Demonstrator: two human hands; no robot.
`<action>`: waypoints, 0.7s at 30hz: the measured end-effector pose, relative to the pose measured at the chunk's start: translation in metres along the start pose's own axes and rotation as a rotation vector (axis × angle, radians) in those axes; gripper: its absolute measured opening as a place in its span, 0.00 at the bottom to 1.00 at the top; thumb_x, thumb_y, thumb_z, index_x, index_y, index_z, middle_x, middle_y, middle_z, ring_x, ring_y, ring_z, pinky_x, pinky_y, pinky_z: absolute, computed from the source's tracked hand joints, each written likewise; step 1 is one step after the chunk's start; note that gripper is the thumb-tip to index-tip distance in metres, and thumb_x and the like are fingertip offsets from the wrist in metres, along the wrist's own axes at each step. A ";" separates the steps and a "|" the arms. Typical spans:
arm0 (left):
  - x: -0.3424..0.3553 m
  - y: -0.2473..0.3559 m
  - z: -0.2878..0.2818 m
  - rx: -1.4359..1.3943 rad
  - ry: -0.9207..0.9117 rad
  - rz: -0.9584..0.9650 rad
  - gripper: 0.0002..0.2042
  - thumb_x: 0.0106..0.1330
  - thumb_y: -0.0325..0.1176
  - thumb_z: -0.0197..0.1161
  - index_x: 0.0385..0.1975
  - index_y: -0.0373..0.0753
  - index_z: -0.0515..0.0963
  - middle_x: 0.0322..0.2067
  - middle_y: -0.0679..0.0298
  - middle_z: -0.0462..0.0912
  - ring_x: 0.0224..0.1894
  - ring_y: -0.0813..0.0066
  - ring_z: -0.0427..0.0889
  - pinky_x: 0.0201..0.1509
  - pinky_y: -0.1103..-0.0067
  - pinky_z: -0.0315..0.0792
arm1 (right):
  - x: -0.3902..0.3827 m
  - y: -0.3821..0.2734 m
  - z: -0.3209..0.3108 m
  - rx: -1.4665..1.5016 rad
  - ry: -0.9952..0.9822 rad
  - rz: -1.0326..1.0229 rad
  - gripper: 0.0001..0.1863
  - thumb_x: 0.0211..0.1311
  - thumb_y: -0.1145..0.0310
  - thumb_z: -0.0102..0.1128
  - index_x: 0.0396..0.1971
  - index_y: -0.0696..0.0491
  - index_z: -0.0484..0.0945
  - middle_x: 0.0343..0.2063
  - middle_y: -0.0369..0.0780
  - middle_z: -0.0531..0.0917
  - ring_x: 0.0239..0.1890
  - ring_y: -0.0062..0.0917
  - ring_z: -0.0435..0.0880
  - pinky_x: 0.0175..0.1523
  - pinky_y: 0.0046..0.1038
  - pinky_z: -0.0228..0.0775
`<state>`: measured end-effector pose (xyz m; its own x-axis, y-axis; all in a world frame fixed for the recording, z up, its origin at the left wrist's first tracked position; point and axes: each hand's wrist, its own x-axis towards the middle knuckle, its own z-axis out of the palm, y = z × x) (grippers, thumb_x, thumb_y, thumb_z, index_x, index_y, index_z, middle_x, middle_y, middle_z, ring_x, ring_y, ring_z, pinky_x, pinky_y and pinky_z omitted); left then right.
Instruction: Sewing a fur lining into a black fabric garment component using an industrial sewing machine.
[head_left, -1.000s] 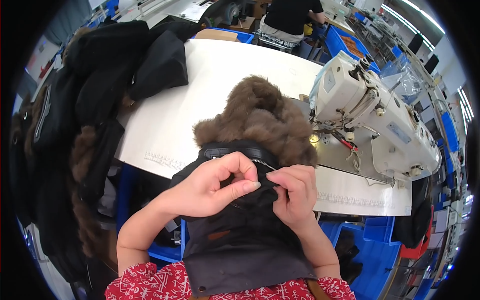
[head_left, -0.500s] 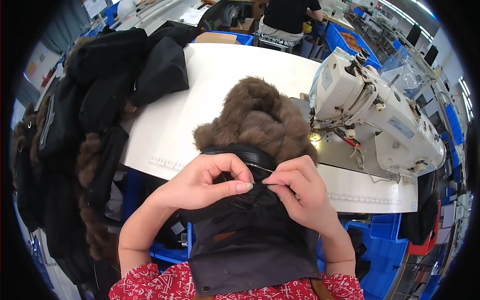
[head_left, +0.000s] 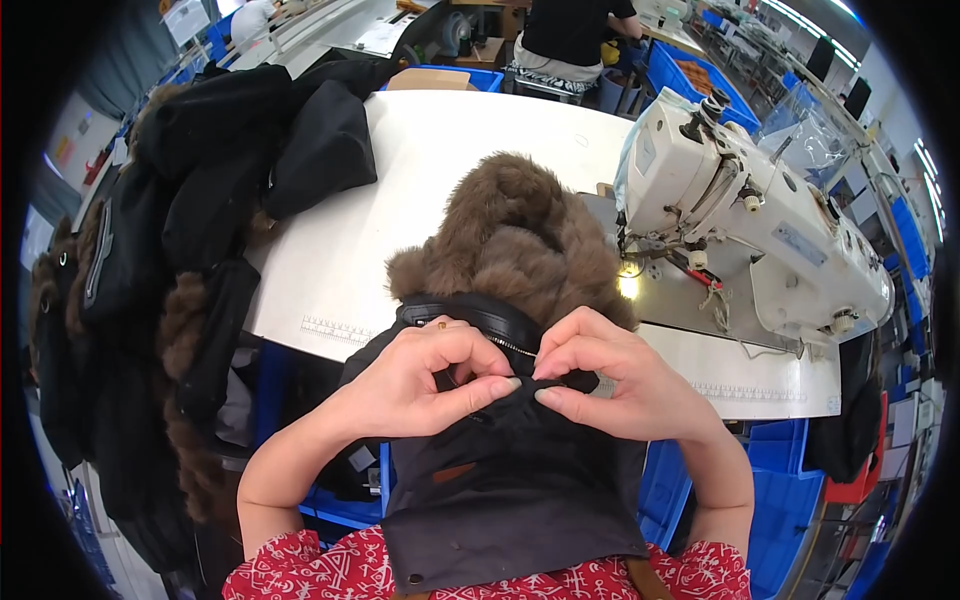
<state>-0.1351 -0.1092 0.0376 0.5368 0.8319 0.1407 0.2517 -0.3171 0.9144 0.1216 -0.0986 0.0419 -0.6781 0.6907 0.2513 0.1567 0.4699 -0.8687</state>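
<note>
left fingers point(head_left: 474, 398), right fingers point(head_left: 566, 401): pinching black garment point(head_left: 478, 319) | overlapping table edge point(head_left: 740, 408) | bare tabletop point(head_left: 345, 250) leftward

I'm counting one left hand point(head_left: 440, 375) and one right hand point(head_left: 615, 378) pinching one garment point(head_left: 512, 270), one near table point(head_left: 425, 150) bearing one sewing machine point(head_left: 735, 215), and one black-shirted person point(head_left: 570, 35) sitting far.

Person wears red short-sleeved top point(head_left: 305, 572) with white line-drawn print, dark grey bib apron point(head_left: 515, 530) over it: small brown patch point(head_left: 454, 473), round dark snap point(head_left: 416, 578) at one corner, brown strap point(head_left: 648, 578).
</note>
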 end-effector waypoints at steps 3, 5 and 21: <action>0.005 -0.001 -0.005 0.086 -0.056 0.108 0.03 0.64 0.29 0.70 0.33 0.38 0.83 0.25 0.70 0.81 0.27 0.81 0.74 0.39 0.80 0.67 | 0.001 -0.001 -0.001 -0.042 0.001 -0.013 0.07 0.61 0.75 0.67 0.37 0.56 0.80 0.41 0.38 0.78 0.45 0.29 0.78 0.50 0.28 0.73; 0.005 -0.002 -0.008 0.038 -0.110 0.057 0.05 0.59 0.27 0.73 0.30 0.37 0.82 0.25 0.68 0.81 0.29 0.76 0.77 0.42 0.77 0.69 | 0.002 -0.002 -0.001 -0.061 0.006 -0.021 0.07 0.60 0.74 0.67 0.36 0.55 0.79 0.41 0.38 0.78 0.44 0.30 0.79 0.49 0.29 0.73; -0.003 -0.016 -0.016 -0.396 0.265 0.218 0.03 0.70 0.24 0.61 0.35 0.34 0.73 0.30 0.68 0.74 0.30 0.85 0.67 0.35 0.86 0.61 | 0.077 0.009 0.041 -0.651 0.286 -0.413 0.15 0.45 0.77 0.69 0.31 0.56 0.71 0.31 0.41 0.73 0.26 0.34 0.78 0.29 0.32 0.73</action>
<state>-0.1538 -0.0990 0.0283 0.3073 0.8687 0.3884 -0.1944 -0.3422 0.9193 0.0417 -0.0637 0.0364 -0.5769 0.4642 0.6721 0.3794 0.8809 -0.2828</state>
